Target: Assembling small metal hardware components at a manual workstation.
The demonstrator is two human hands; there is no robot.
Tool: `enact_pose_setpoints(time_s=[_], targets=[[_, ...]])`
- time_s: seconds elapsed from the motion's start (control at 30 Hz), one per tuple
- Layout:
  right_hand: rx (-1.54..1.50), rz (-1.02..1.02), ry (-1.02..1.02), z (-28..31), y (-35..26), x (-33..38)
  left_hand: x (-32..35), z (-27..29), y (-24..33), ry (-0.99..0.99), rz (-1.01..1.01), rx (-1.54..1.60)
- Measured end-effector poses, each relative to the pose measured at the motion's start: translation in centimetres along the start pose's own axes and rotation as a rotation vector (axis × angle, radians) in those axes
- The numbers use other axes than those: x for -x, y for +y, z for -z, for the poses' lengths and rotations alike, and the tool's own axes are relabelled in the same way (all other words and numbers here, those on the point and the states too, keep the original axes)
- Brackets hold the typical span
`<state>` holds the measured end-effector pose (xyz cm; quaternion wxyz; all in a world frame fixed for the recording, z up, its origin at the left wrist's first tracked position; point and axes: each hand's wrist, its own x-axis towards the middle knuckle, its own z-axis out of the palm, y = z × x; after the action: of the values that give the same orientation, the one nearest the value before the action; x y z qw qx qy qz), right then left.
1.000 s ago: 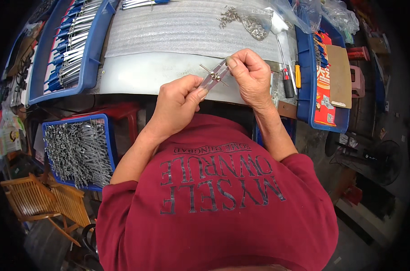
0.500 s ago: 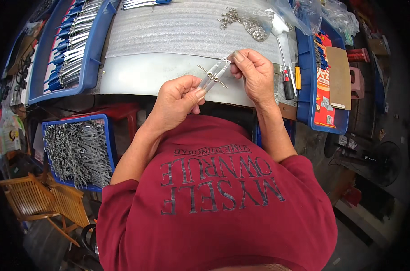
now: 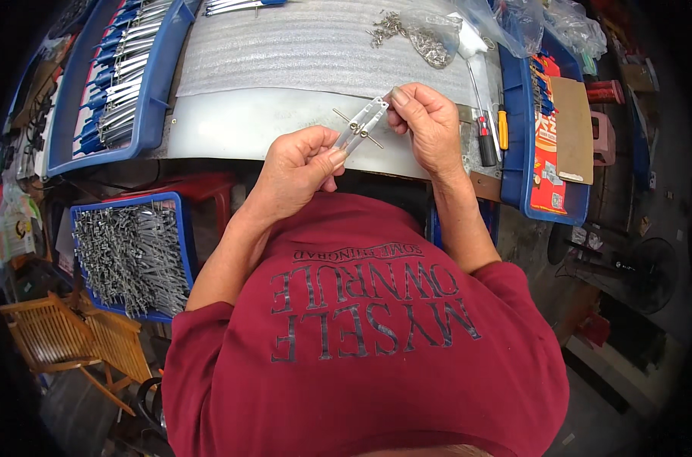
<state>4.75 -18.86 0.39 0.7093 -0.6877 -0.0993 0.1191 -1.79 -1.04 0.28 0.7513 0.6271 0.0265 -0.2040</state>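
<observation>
My left hand (image 3: 304,167) is closed on the lower end of a two-armed metal piece (image 3: 367,120), thumb on top. The piece is silver, slants up to the right, and has a thin rod with round collars crossing its arms. At its upper tip is my right hand (image 3: 430,122), thumb and forefinger pinched together. Whatever those fingertips hold, if anything, is too small to make out. Both hands are above the near edge of the worktable (image 3: 239,126).
Small metal fasteners (image 3: 430,47) lie at the back, partly in a clear bag. Two screwdrivers, black-and-red (image 3: 486,145) and yellow (image 3: 503,131), lie right, beside a blue tray (image 3: 520,164). Left stands a blue crate (image 3: 149,114) of blue-ended strips; below it, a bin (image 3: 184,236) of grey metal pieces.
Hardly anything differs. The hands and the metal piece keep nearly the same place, with only a very slight shift of the right fingers.
</observation>
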Motion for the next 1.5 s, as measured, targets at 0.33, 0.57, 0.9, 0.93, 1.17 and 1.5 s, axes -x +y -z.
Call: enact_pose_setpoints(time_s=[0.33, 0.57, 0.9, 0.93, 1.17, 1.5], targets=[[0.015, -0.027, 0.004, 0.0, 0.2, 0.0, -0.1, 0.1, 0.2, -0.001, 0.015, -0.007], [0.046, -0.033, -0.039, 0.1, 0.4, 0.1, -0.2, 0.3, -0.5, -0.01, -0.018, -0.019], [0.083, -0.044, -0.13, 0.2, 0.1, -0.1, -0.2, 0.5, -0.3, -0.036, 0.024, -0.063], [0.097, -0.055, -0.136, 0.2, 0.2, -0.1, -0.2, 0.5, -0.2, -0.041, 0.035, -0.087], [0.145, 0.02, -0.039, -0.3, 0.8, 0.1, -0.7, 0.1, -0.7, 0.001, -0.07, -0.16], [0.122, 0.047, 0.164, -1.5, 1.8, 0.4, -1.7, -1.0, -1.0, 0.331, -0.582, -0.829]])
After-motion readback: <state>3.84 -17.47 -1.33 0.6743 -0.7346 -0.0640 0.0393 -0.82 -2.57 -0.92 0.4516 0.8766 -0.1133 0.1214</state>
